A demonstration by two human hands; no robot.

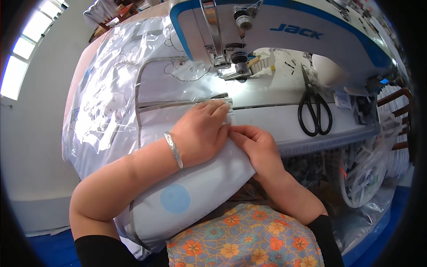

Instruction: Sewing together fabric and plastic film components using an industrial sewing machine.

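A pale fabric piece [213, 178] with a blue dot and grey edging drapes over the sewing table's near edge toward my lap. My left hand [200, 129], a silver bangle at its wrist, lies flat on it with fingers stretched toward the needle area. Beside it my right hand [255, 140] pinches the fabric's right edge between thumb and forefinger. Just beyond the fingers is the lit needle and presser foot area of a white and blue sewing machine [213, 33]. Clear plastic-like sheeting [104, 102] with printed outlines spreads to the left.
Black-handled scissors [315, 111] lie on the table right of my hands, blades pointing away. Small scraps and thread bits [289, 66] are scattered under the machine arm. A white plastic bag [364, 173] hangs at the right below the table edge. A wooden chair [400, 111] stands far right.
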